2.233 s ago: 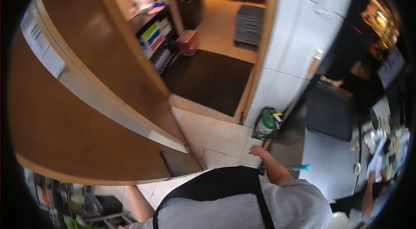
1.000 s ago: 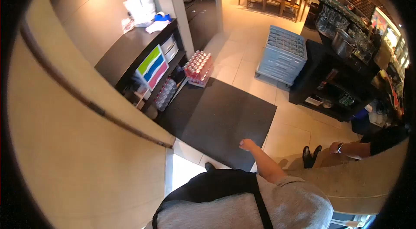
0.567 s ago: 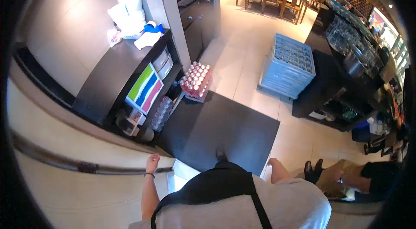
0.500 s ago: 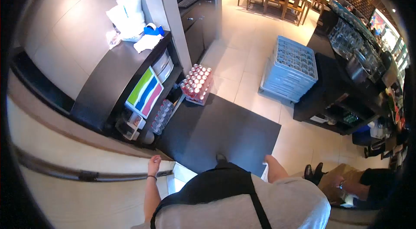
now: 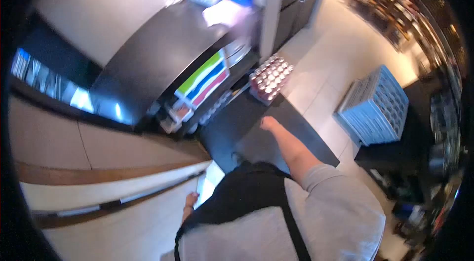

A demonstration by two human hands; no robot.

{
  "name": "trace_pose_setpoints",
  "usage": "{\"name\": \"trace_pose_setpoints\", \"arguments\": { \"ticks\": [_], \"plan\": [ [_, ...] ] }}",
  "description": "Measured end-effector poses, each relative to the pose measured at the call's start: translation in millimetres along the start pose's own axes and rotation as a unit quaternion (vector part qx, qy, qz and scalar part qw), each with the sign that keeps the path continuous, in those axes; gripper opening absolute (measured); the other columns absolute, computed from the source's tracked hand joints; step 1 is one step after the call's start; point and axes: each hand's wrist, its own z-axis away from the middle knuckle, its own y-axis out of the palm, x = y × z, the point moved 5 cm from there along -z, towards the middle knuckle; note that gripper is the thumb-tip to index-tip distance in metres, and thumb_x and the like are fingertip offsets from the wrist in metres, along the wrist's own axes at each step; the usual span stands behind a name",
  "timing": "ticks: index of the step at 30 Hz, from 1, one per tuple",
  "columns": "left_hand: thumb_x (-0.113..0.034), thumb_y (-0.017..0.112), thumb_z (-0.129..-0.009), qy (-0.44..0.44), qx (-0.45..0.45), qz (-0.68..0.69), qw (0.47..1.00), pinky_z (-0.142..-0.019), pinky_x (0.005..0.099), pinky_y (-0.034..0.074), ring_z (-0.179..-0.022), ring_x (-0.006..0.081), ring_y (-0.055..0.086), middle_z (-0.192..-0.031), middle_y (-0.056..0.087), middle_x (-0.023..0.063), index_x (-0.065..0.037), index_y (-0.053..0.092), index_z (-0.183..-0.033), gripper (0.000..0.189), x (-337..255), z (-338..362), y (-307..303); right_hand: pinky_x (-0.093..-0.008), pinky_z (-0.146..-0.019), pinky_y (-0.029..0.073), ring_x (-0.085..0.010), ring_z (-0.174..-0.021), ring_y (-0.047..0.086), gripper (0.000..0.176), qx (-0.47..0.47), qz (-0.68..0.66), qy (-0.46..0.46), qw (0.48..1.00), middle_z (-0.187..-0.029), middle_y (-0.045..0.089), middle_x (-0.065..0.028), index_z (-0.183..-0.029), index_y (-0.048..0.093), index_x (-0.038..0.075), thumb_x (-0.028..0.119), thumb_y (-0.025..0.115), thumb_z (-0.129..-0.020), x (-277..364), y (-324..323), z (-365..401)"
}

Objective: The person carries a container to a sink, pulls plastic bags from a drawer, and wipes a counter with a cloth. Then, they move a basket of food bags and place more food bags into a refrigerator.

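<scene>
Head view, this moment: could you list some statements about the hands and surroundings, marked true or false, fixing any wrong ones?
1. In the picture, the right hand appears against the dark floor mat. True.
2. The left hand holds the blue crates. False: they stand beyond the mat, away from both hands.
3. A panel with green, blue and pink bands is at the front of the dark counter. True.
4. The red pack sits on top of that counter. False: it is low down, by the mat's edge.
</scene>
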Motion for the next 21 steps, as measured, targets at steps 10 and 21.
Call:
{"name": "trace_pose_setpoints", "arguments": {
  "ticks": [10, 21],
  "plan": [
    [-0.03, 0.06, -0.075, -0.129, -0.034, 0.123, 0.983, -0.077, 0.0346, 0.047, -0.087, 0.0279, 0.061, -0.089, 0.064, 0.0155, -0.006, 0.063, -0.094, 0.031, -73.1, -34.4, -25.5, -0.0311, -0.059, 0.045, -0.0141, -0.069, 0.058, 0.027, 0.164, -0.316, -0.02, 0.934, -0.079, 0.061, -0.0025, -0.095, 0.061, 0.01, 0.024, 0.066, -0.073, 141.1, 0.0, -132.5],
    [-0.024, 0.063, -0.077, -0.226, -0.019, 0.218, 0.949, -0.071, 0.0296, 0.049, -0.078, 0.0214, 0.063, -0.092, 0.064, 0.012, -0.005, 0.061, -0.1, 0.03, -143.6, -35.7, 43.4, -0.0353, -0.072, 0.045, -0.0132, -0.081, 0.053, 0.03, 0.018, -0.738, 0.104, 0.667, -0.087, 0.055, 0.0034, -0.101, 0.052, 0.018, 0.004, 0.053, -0.074, 186.7, 50.8, -311.1]
  ]
}}
